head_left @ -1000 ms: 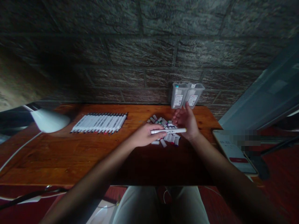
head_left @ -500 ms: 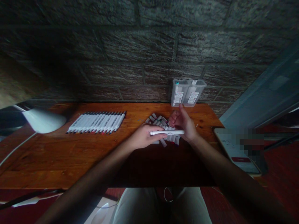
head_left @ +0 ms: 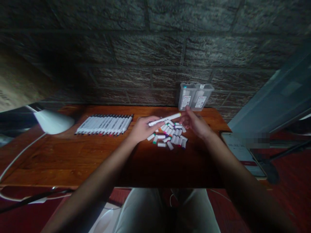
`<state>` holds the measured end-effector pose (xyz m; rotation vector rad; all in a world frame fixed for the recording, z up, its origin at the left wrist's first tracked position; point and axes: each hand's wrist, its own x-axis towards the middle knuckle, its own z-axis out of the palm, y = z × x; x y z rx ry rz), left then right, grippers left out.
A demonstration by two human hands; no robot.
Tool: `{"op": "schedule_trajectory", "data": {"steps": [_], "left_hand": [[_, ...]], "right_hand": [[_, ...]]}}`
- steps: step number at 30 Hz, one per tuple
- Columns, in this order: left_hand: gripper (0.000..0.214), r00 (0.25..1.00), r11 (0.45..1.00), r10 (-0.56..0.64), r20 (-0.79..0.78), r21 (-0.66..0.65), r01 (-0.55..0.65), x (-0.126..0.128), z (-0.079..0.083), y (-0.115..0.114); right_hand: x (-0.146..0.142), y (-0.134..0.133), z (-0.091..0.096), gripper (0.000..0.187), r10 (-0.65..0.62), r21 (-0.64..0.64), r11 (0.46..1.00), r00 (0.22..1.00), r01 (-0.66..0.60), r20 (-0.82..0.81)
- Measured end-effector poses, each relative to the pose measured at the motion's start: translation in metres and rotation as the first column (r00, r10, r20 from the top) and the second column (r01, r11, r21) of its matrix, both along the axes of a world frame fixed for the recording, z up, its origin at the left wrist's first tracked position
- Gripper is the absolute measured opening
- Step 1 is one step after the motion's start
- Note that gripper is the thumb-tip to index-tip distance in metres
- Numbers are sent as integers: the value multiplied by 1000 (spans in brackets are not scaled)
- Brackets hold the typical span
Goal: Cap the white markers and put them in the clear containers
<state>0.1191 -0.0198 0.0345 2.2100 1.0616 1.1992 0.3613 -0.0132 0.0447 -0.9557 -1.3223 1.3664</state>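
Observation:
A white marker (head_left: 165, 119) with a yellow end lies slanted in my left hand (head_left: 143, 129), pinched between thumb and fingers. My right hand (head_left: 195, 124) is just right of the yellow end, thumb raised and apart from the loosely bent fingers. I see nothing in it; whether a fingertip touches the marker is unclear. Below both hands is a loose heap of white marker caps (head_left: 161, 145) with coloured ends, several of them green, orange or purple. To the left, a row of white markers (head_left: 104, 125) lies side by side, dark ends toward the wall.
Two clear plastic cases (head_left: 196, 97) with labels stand against the brick wall (head_left: 155, 77). A white lamp (head_left: 53, 122) with a cable is at the left of the wooden table (head_left: 97, 161). A tablet-like device (head_left: 243, 155) sits at the right edge.
The marker has swung from level to slanting up rightward, and its yellow end now shows. My left hand has moved up and left, uncovering more caps. My right hand has shifted slightly.

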Motion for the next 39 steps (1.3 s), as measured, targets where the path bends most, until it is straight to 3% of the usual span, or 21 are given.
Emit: {"op": "schedule_trajectory", "data": {"steps": [4,8,10,11,13,15,17,21,25,29,34,39], "left_hand": [[31,994,998,-61,-87,-1,61,1,-2,-2],[34,997,1000,-17,-73,-5,16,-4,0,2],[36,997,998,66,-28,-3,-66,-8,0,5],[37,995,995,101,-14,-6,-102,-9,1,7],[38,991,991,135,-12,-10,-135,-10,1,8],[38,993,993,115,-31,-12,-115,-9,1,7],[37,996,997,81,-42,-9,-82,-6,1,5],[36,998,998,51,-35,-22,-52,-3,1,3],[34,998,998,53,-42,-19,-54,-4,0,3],[34,998,998,51,-44,-23,-52,-4,0,3],[33,997,999,50,-65,10,-50,-3,-1,3],[32,996,999,34,-77,10,-33,-2,0,2]], "right_hand": [[-3,-6,3,42,54,144,987,989,-74,140],[17,5,2,38,-134,228,969,981,99,142],[33,13,-2,37,-214,241,958,943,152,256],[41,17,-5,35,-246,258,953,898,156,365],[52,21,-10,27,-297,294,946,717,134,630],[56,22,-13,21,-288,290,953,547,84,786],[56,21,-15,22,-225,250,968,479,11,848],[52,19,-16,25,-147,214,973,474,-90,868],[50,17,-15,33,-237,302,953,533,-36,812],[42,13,-15,25,-309,402,911,494,-93,813],[35,10,-15,23,-197,287,946,438,-149,877],[33,9,-13,14,-143,242,957,465,-160,874]]}}
